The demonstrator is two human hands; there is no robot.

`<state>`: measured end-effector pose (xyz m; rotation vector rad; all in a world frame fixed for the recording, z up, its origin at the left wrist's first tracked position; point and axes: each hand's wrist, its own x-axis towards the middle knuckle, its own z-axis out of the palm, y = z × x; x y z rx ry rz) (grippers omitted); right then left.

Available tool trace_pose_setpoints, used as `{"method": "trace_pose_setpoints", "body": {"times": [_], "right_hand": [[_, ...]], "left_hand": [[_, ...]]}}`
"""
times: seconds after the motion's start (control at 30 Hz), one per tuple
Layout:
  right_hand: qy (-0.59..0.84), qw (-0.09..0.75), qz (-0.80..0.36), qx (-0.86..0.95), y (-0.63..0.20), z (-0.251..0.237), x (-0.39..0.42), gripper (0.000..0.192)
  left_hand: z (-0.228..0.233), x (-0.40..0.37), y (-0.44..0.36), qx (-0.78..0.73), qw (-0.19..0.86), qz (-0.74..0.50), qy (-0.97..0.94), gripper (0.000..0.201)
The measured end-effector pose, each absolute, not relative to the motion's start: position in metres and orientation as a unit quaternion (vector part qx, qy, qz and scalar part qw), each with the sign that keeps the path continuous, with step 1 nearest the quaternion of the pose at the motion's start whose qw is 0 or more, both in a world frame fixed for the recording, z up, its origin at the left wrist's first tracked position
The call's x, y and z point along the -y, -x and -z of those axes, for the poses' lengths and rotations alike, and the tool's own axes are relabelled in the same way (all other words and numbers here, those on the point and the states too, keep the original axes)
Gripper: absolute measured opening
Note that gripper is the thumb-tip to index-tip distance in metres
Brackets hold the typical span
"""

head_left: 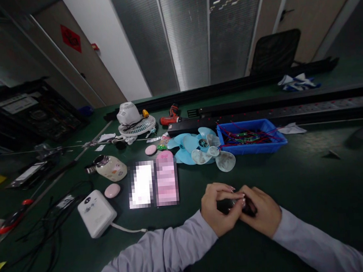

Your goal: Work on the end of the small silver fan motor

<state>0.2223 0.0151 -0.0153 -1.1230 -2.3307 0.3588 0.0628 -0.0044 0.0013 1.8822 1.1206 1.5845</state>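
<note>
Both hands meet low over the dark green tabletop [324, 192], in grey sleeves [190, 244]. The left hand [219, 210] has its thumb and fingers pinched in at a small dark part [250, 209], and the right hand [264, 211] curls around the same piece, fingertips touching or nearly touching the left's (the fingers cover most of it, so I cannot tell just what it is). The part sits between the two hands.

Just beyond the hands lie light-blue fan blades [185, 144], with a paler, greyish fan blade set [226, 161] at their near side. Right beside these, farther out from the right hand, a blue plastic bin [253, 148] holds red wires [268, 136] and green circuit boards. Farther beyond, toward the left, are a red-and-black cordless drill [169, 120] and a white fan [136, 126]. Well left of the left hand stand a cream bottle [113, 168] and a white power bank [98, 216] with a short cable [127, 229].
</note>
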Motion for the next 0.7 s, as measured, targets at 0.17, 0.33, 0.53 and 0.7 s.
{"method": "trace_pose_setpoints", "body": {"times": [0.17, 0.33, 0.53, 0.7], "right_hand": [[0.445, 0.275, -0.113, 0.844, -0.233, 0.018, -0.02, 0.014], [0.455, 0.279, -0.121, 0.837, -0.235, 0.02, -0.022, 0.014], [0.464, 0.274, -0.133, 0.832, -0.232, 0.013, -0.022, 0.021], [0.474, 0.274, -0.152, 0.823, -0.231, 0.007, -0.02, 0.027]], "left_hand": [[0.004, -0.001, -0.079, -0.411, 0.22, -0.576, -0.672, 0.026], [0.007, -0.006, -0.081, -0.418, 0.214, -0.558, -0.684, 0.022], [-0.007, 0.009, -0.057, -0.399, 0.157, -0.526, -0.734, 0.042], [-0.002, 0.066, -0.016, -0.556, -0.096, -0.313, -0.764, 0.046]]}}
